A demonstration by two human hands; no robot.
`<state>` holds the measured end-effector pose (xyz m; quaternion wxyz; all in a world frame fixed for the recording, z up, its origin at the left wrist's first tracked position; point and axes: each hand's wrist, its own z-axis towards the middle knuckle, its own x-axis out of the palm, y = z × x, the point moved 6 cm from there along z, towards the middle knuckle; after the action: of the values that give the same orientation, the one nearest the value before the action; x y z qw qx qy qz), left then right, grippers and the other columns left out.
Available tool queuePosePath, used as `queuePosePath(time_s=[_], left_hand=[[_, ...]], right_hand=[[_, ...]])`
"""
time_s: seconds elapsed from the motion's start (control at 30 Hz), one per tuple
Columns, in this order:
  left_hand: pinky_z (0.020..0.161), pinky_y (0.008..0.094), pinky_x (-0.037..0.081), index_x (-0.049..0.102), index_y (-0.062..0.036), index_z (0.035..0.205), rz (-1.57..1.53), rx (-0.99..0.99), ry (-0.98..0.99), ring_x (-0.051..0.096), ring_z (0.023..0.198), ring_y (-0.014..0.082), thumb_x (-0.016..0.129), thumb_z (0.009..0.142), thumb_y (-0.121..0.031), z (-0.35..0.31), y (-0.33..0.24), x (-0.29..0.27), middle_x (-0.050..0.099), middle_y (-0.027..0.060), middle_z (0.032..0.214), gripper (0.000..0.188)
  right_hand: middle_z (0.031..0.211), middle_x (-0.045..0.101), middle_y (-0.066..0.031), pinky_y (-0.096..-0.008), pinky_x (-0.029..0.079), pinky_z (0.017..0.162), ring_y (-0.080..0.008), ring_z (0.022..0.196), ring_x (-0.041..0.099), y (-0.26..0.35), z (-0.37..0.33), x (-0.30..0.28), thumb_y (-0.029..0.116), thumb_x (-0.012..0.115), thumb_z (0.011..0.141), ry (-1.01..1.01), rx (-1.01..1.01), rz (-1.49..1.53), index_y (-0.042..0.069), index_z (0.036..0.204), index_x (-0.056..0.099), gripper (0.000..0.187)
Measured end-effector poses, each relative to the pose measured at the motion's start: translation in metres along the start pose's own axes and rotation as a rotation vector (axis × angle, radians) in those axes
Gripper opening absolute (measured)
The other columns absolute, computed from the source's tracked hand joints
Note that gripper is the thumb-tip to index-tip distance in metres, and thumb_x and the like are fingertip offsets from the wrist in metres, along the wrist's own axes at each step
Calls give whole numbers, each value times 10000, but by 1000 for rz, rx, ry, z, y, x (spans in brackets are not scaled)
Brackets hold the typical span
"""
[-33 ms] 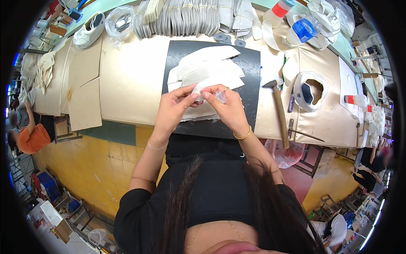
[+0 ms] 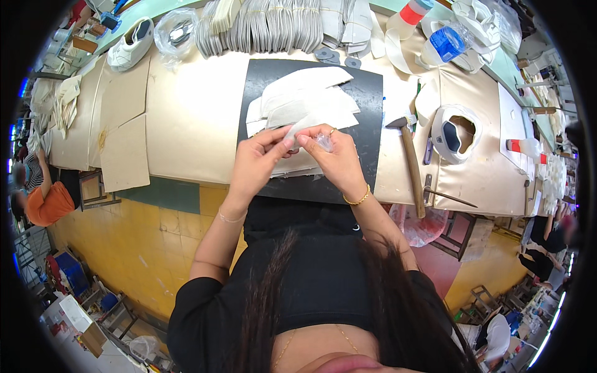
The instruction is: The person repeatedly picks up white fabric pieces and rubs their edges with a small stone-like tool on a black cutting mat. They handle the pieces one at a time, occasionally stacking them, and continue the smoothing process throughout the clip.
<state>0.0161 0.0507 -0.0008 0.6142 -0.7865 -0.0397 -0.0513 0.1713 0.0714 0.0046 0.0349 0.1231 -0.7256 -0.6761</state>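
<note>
My left hand (image 2: 258, 158) and my right hand (image 2: 336, 160) are close together over the black mat (image 2: 370, 112), fingertips almost meeting. Both pinch a white shoe-upper piece (image 2: 301, 127), which is bent between them and partly hidden by the fingers. A crumpled bit of clear plastic (image 2: 324, 142) is tucked in my right hand's fingers. Just beyond, overlapping white cut pieces (image 2: 305, 84) are fanned out on the mat. More of their edges show under my hands.
To the right lie a hammer (image 2: 410, 161), a purple-handled tool (image 2: 428, 151), a pointed metal tool (image 2: 451, 198) and a white shoe upper (image 2: 457, 133). Bundled grey pieces (image 2: 261, 28) line the far edge. Plastic bottles (image 2: 444, 45) stand far right; a white shoe (image 2: 131, 45) sits far left.
The white piece between my fingers now looks narrower and more folded, and the fingers of my left hand have shifted slightly. My right hand stays nearly where it was.
</note>
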Motion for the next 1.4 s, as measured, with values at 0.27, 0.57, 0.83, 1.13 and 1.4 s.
queuePosePath(time_s=[0.27,0.57,0.83,1.13,1.4], left_hand=[[643,262,472,674,-49,1172,561,403,-42,606,698,149,641,886,-25,-15,-23,14,665,105,854,288],[782,272,526,657,21,1171,-182,-107,161,610,889,123,635,910,-53,-3,16,1,661,56,977,273],[739,255,508,657,36,1079,-372,-284,78,615,823,104,658,909,-95,-4,29,3,672,70,935,214],[592,212,422,690,45,973,201,102,54,526,671,66,652,900,-59,-12,-10,12,593,27,780,132],[597,249,418,691,36,943,432,226,8,520,660,105,664,880,-46,-13,-33,-6,626,58,778,107]], right_hand=[[762,688,-45,-230,461,634,-69,689,581,-7,0,-2,204,691,880,49,149,51,3,894,697,201],[732,578,49,-173,344,543,-3,624,450,-17,-1,4,140,657,911,137,255,255,21,918,654,119],[811,553,4,-235,424,645,-77,724,498,-24,-10,2,168,662,872,87,109,230,46,802,576,164],[970,586,-89,-212,484,591,-110,728,609,-21,-19,-20,64,640,893,-15,27,228,53,829,510,146],[871,636,-91,-260,524,646,-153,775,650,-11,-27,-66,66,710,833,-7,166,346,72,901,490,230]])
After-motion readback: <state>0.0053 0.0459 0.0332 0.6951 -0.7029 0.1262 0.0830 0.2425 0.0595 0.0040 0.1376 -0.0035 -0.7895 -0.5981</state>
